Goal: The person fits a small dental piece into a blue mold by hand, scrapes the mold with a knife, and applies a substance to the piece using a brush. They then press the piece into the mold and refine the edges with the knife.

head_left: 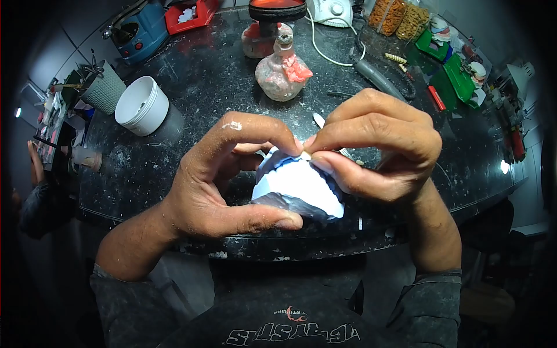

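1. While the bench [203, 75] spreads out beyond, I see the white block [296, 185], dark along its lower side, held up over the near edge between both hands.
2. The left hand [200, 180] has it gripped, thumb along the lower side and forefinger curled over the top, its tip at the upper edge.
3. The right hand [389, 145] pinches a small pale piece [306, 155] between thumb and forefinger, right against that same edge.
4. Past the hands stands a round-bellied bottle [281, 78] with a pink lump on its side.
5. Over to the left sits a white tub [139, 110]; to the right lie a grey handpiece [380, 80] and a red-handled tool [436, 98].
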Motion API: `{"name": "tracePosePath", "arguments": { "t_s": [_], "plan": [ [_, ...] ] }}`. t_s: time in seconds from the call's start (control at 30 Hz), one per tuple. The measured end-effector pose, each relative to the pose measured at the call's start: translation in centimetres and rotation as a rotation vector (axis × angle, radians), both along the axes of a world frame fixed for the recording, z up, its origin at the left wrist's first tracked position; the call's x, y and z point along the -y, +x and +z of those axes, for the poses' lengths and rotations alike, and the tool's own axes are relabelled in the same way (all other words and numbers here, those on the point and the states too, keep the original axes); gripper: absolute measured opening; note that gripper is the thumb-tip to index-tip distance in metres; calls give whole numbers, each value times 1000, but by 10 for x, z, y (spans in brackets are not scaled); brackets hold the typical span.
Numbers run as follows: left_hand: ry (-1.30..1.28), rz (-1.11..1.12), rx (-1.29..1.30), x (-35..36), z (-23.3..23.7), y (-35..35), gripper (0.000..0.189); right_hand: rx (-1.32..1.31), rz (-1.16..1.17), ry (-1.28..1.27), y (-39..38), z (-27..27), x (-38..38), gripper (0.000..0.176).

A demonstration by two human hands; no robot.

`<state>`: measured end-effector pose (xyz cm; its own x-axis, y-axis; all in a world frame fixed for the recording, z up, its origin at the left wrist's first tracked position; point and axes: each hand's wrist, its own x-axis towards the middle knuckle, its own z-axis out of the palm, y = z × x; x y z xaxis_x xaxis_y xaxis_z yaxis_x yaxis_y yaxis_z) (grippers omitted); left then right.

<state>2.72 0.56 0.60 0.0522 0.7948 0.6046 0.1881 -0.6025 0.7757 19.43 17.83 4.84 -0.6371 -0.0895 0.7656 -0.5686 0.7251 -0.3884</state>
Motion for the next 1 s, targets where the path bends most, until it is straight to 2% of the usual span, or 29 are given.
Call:
{"name": "tracePosePath", "arguments": {
  "t_s": [0.2, 0.4, 0.47, 0.57, 0.63, 0.7, 0.73, 0.83, 1.0],
  "plan": [
    [-7, -9, 27, 0, 2, 0, 70, -8, 2, 2, 1, 1, -3, 20],
    [35, 27, -77, 0, 3, -3, 72, 31, -31, -15, 2, 1, -5, 24],
    [-196, 78, 161, 5, 4, 3, 84, 30, -25, -5, 2, 1, -4, 23],
    [-96, 100, 28, -3, 3, -2, 91, 55, -41, -47, 2, 1, -2, 22],
    [-87, 118, -53, -3, 9, -8, 89, 34, -38, -89, 1, -1, -3, 22],
    [-39, 161, -264, -2, 10, -15, 75, 18, -17, -33, -1, 0, -7, 23],
    [-17, 181, -150, -4, 6, -11, 71, 1, 1, 24, -1, 0, -9, 26],
    [50, 162, -171, -8, -1, -16, 71, -12, 18, 10, -2, -2, -9, 31],
    [20, 188, -190, -6, 2, -15, 70, -15, 8, 20, -1, 0, -6, 33]
  ]
}}
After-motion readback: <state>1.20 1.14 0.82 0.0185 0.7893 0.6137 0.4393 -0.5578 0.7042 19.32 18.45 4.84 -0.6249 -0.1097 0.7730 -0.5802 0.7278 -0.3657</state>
